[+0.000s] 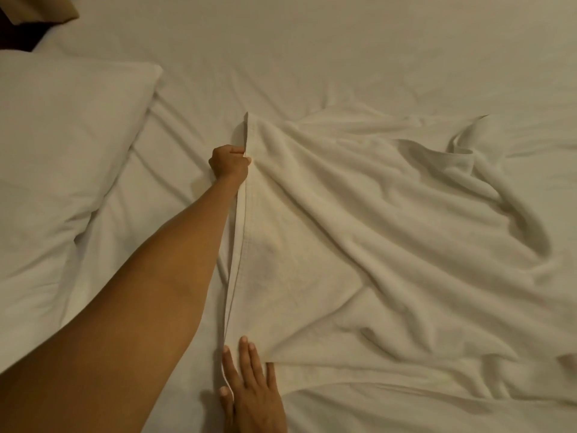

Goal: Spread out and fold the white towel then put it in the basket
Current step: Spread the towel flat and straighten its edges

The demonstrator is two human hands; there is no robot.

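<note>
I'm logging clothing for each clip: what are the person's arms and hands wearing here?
Nothing shows on either. The left hand and its forearm are bare up to the frame edge: no sleeve, watch or glove. The right hand is bare too, no rings visible; its wrist is out of frame.

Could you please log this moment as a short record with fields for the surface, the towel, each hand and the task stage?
surface: bed sheet, with a pillow at the left
towel: white towel, rumpled, only partly spread
left hand: left hand pinches the towel's left hem at the far end
right hand: right hand presses flat on the near corner
basket: not in view
stage: spreading, no fold yet
</note>
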